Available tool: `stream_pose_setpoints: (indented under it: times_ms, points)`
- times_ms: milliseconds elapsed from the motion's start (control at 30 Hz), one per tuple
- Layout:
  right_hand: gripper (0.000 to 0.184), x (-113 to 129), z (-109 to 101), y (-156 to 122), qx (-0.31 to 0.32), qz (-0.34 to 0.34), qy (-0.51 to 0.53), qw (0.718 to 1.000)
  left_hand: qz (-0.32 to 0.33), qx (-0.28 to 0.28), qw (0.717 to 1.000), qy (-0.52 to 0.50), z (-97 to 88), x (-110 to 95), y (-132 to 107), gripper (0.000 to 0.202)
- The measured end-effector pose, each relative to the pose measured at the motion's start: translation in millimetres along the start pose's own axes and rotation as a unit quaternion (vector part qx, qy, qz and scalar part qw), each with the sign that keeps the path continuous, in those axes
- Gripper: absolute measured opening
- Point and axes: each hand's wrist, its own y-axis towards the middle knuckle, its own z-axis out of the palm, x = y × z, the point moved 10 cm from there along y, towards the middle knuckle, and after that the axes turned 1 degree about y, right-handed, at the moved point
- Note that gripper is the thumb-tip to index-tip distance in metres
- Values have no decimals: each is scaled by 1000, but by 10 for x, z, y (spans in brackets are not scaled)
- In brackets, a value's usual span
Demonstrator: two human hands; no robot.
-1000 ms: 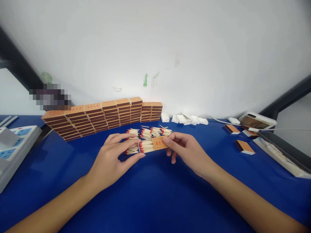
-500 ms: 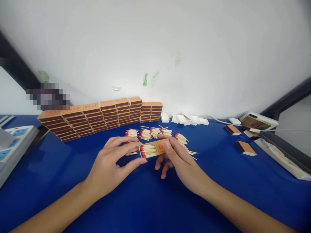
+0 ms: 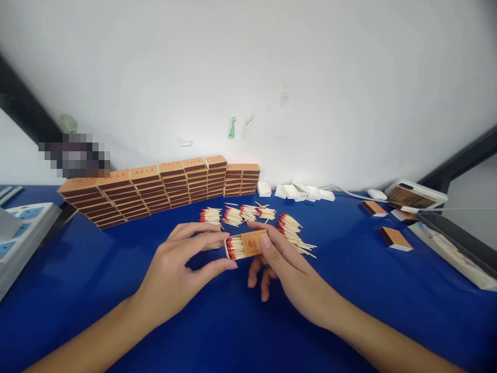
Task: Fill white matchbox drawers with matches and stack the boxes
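Both of my hands hold one small orange matchbox [image 3: 253, 242] just above the blue table [image 3: 233, 321]. Its white tray [image 3: 235, 247], full of red-tipped matches, sticks out to the left by about a third. My left hand [image 3: 176, 272] pinches the tray end between thumb and forefinger. My right hand [image 3: 283, 267] grips the orange sleeve with thumb on top and fingers underneath. Small piles of loose matches [image 3: 240, 213] lie just beyond the box, and another pile [image 3: 293, 233] lies to its right.
A long wall of stacked orange matchboxes [image 3: 155, 189] runs along the back left. Empty white trays [image 3: 298, 190] lie at the back centre. Two loose matchboxes [image 3: 395, 238] sit at the right, near a phone [image 3: 413, 196] and a dark tablet [image 3: 458, 241]. A white power strip [image 3: 19, 241] lies at the left edge.
The tray has slid further into the sleeve, so fewer matches show. Both hands and the box have come a little nearer to me, uncovering the match pile on the right.
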Motion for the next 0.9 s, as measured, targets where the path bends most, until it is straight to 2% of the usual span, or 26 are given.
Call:
stream_pose_setpoints:
  times_ms: [200, 333, 533, 733, 900]
  points:
    - [69, -36, 115, -60, 43, 4, 15, 999, 4, 19, 1000, -24, 61, -12, -24, 33]
    - [68, 4, 212, -107, 75, 3, 13, 997, -8, 26, 999, -39, 67, -4, -11, 45]
    - [60, 86, 366, -169, 133, -20, -33, 990, 14, 40, 997, -63, 115, -76, -5, 70]
    - [53, 129, 395, -215, 132, -40, -58, 989, 22, 57, 996, -67, 147, -121, 1, 73]
    - [56, 143, 413, -214, 133, -41, -82, 987, 32, 67, 995, -67, 139, -126, 6, 74]
